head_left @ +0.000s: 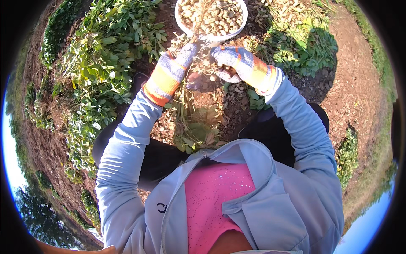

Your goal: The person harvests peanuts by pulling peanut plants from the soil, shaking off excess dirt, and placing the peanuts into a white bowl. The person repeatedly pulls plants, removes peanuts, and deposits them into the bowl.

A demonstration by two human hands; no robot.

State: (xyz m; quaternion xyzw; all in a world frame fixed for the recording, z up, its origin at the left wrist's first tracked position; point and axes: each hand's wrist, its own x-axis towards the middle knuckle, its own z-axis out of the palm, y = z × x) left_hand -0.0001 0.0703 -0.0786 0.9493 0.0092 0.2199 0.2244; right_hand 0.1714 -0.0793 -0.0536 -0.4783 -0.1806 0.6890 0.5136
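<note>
My left hand (172, 71), in a grey glove with an orange cuff, is closed round a pulled-up peanut plant (182, 116). Its roots and pods stick up between my hands, while leafy stems hang down toward my lap. My right hand (245, 65), gloved alike, has its fingers curled at the pods on the plant's other side. A few peanuts (228, 71) show by its fingers and palm, partly hidden by the glove. Just beyond both hands stands a white tub (245, 19) heaped with unshelled peanuts (220, 19).
Uprooted leafy peanut plants (97, 59) lie in a long row at the left. Another pile of plants (308, 46), with pods on top, lies at the far right. Brown soil (351, 72) stretches beyond it. My bent legs in dark trousers flank the hanging stems.
</note>
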